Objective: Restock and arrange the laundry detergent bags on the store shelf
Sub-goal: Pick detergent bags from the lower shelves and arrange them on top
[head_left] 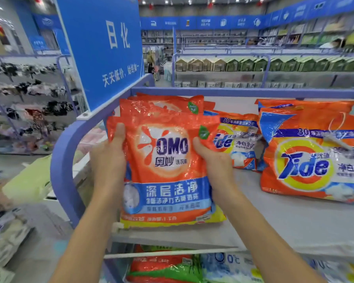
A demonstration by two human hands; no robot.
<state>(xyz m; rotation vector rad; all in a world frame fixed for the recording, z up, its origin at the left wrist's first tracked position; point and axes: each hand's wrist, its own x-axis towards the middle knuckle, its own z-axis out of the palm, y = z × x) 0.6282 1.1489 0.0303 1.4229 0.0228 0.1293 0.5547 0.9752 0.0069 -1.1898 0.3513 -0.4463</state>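
We have the front orange-and-blue glossy plastic OMO detergent bag [168, 166] between both hands, standing on its bottom edge at the front left of the pale grey top shelf [284, 221]. Our left hand [108, 160] clasps its nine o'clock edge, thumb laid over the front near the top corner, the other fingers hidden behind the bag. Our right hand [215, 160] grips the three o'clock edge, thumb pressing the front below the green sticker, the rest of its fingers out of sight too. Holding both sides like this looks meant to keep the floppy bag upright and square, label facing the aisle, while we press it back against the stack.

Behind it, toward twelve o'clock, more orange OMO bags [161, 107] stand in a row, so this one appears to be the facing bag of that row. At two o'clock a smaller orange-and-yellow Tide bag [239, 144] leans just beside our right hand, and at three o'clock the large orange Tide bags [311, 160] stand with bare shelf between the groups.

The shelf itself, with its lilac rounded metal rail [63, 160] at nine o'clock, holds only these bags. The lower shelf at six o'clock carries further orange, green and blue packets [182, 266], their contents unreadable.
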